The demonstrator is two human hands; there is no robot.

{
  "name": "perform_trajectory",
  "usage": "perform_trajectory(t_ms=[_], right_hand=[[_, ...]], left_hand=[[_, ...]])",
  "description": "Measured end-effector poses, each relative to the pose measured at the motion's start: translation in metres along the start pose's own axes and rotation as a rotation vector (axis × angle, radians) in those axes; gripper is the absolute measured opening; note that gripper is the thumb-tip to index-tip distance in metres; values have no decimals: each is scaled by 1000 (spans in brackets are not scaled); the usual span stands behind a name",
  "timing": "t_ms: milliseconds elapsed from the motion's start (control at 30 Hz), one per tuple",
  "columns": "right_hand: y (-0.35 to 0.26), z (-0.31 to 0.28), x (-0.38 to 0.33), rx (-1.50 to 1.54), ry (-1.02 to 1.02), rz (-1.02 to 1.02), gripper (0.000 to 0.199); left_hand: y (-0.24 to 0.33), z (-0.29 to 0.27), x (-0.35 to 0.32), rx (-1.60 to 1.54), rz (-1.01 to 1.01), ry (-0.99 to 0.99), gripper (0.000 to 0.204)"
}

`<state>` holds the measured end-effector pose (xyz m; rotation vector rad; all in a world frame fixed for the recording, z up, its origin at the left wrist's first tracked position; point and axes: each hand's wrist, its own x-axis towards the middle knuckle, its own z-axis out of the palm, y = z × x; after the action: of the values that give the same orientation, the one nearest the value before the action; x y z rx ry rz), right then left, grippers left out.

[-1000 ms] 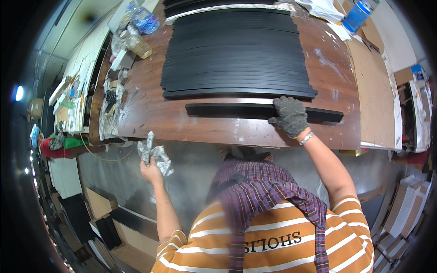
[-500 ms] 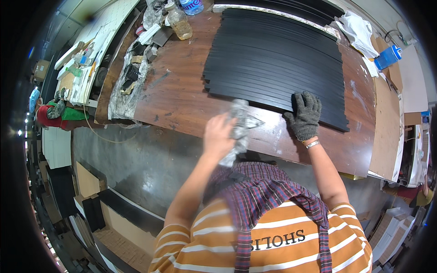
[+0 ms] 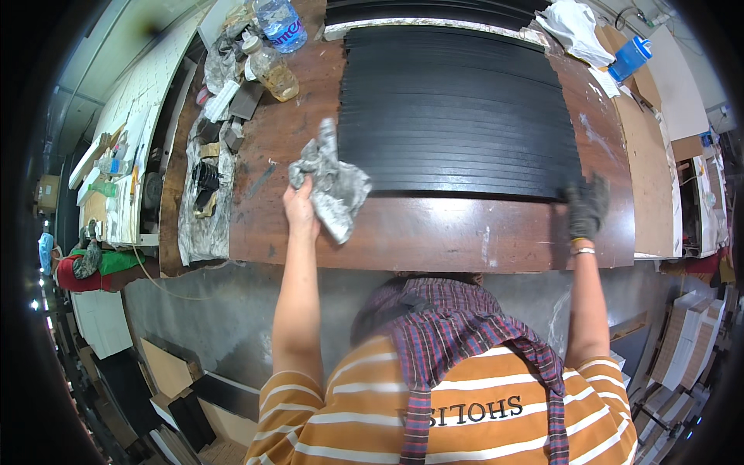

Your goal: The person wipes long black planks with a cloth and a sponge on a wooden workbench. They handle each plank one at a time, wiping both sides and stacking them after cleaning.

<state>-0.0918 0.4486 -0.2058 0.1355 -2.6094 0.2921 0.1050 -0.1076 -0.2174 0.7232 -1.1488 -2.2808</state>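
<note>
Several long black strips lie side by side as one panel on the brown table. My bare left hand is closed on a grey-stained rag at the panel's near left corner; the rag hangs loosely from the fingers. At the near right corner my right hand, in a dark grey knit glove, touches or nearly touches the strips' ends. Its fingers look stretched out and apart, somewhat blurred, with nothing seen in them.
More black strips lie behind a pale bar. Two bottles, one clear and one with yellowish liquid, stand at the back left, near a stained cloth with small blocks. A white cloth and blue bottle are back right.
My left hand has moved left with the rag, to the panel's left corner. My gloved right hand has slid right to the strip ends. The strips now lie straighter and more evenly aligned.
</note>
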Motion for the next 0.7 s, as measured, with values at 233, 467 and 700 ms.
perform_trajectory(t_ms=[233,467,700], right_hand=[[143,74,35,790,-215,528,59],[64,68,17,680,-254,356,54],[64,46,60,1022,-356,638,60]], left_hand=[[-8,27,14,183,-75,-51,36],[-18,24,14,214,-100,-33,26],[18,17,54,41,-76,-15,34]])
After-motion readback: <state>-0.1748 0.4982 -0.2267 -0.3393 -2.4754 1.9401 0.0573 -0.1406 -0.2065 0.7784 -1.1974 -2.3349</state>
